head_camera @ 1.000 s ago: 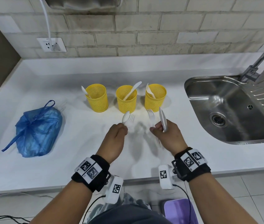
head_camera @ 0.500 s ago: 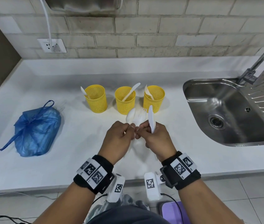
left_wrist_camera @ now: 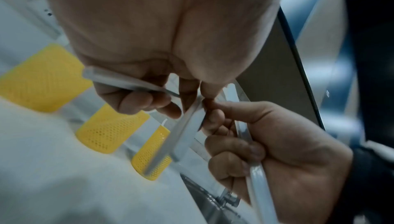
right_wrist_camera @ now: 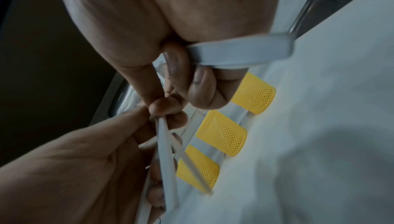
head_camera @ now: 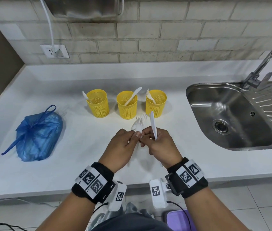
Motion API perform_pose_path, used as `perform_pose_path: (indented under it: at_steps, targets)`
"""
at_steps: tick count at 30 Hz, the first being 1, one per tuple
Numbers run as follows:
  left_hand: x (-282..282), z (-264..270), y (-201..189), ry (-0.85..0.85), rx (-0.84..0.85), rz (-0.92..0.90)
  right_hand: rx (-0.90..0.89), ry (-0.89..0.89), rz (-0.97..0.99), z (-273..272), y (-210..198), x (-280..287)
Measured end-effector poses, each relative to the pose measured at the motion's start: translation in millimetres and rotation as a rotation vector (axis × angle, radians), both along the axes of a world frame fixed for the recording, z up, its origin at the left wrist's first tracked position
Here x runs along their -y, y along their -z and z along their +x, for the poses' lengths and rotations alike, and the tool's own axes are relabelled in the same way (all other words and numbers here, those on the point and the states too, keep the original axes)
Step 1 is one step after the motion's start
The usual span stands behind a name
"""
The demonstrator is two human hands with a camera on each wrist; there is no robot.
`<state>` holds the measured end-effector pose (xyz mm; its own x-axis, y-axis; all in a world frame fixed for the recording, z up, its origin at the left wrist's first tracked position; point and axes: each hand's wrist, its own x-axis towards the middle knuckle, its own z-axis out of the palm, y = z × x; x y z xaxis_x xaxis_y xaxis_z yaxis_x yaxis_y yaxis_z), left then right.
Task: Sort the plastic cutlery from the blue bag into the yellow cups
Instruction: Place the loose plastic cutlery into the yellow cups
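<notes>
Both hands meet above the near centre of the surface (head_camera: 48, 172), fingertips touching. The left hand (head_camera: 121, 147) pinches the handles of a spoon (head_camera: 136, 126) and a fork (head_camera: 142, 118), whose heads point toward the far side. The right hand (head_camera: 161, 147) is curled round the handle of a knife (head_camera: 153, 125), blade upright, while its thumb and forefinger pinch the same bundle held by the left hand.

Just beyond the hands stand three yellow cups in a row: the left cup (head_camera: 97, 104) holds one white piece, the middle cup (head_camera: 127, 105) a second, the right cup (head_camera: 156, 104) a fork. The blue bag (head_camera: 37, 135) lies tied on the surface, well apart to the left. A steel sink (head_camera: 231, 117) is set into the surface at the right.
</notes>
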<state>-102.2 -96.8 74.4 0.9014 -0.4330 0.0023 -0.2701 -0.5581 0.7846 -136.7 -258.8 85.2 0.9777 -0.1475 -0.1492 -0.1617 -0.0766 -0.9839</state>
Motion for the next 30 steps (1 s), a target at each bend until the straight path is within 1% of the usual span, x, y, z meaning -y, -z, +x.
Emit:
perform_pose_path:
  at_steps: [6, 9, 11, 17, 19, 22, 24, 26, 28, 30]
  targets:
    - [4.4, -15.1, -17.6, -0.057, -0.241, -0.193, 0.087, 0.024, -0.223, -10.6, 5.0, -3.4]
    - [9.4, -21.1, -17.0, -0.103, -0.38, -0.336, 0.163, -0.013, -0.299, -20.1, 1.1, -6.5]
    - [11.7, -24.7, -14.2, -0.125, -0.404, -0.386, 0.185, -0.016, -0.309, -22.9, 0.2, -6.5]
    - [20.5, -37.6, -11.4, -0.169, -0.284, -0.319, 0.113, -0.019, -0.084, -29.3, -13.8, 5.8]
    - [22.5, -40.1, -10.1, -0.16, -0.203, -0.257, 0.064, 0.016, -0.019, -30.4, -18.2, 9.9]
    - [23.4, -41.3, -4.8, -0.136, -0.069, -0.167, 0.055, 0.075, -0.02, -27.9, -14.4, 10.7]
    - [22.1, -40.9, -1.2, -0.122, -0.014, -0.114, 0.063, 0.091, -0.024, -25.8, -11.1, 8.6]
    - [19.2, -39.7, 0.5, -0.093, 0.046, -0.026, 0.067, 0.087, -0.014, -24.7, -10.8, 5.7]
    - [14.8, -37.1, -1.4, -0.075, 0.114, 0.058, 0.067, 0.099, 0.014, -22.0, -11.4, 1.0]
    - [9.0, -30.2, -4.1, -0.066, 0.167, 0.115, 0.045, 0.146, 0.081, -15.6, -9.8, -4.5]
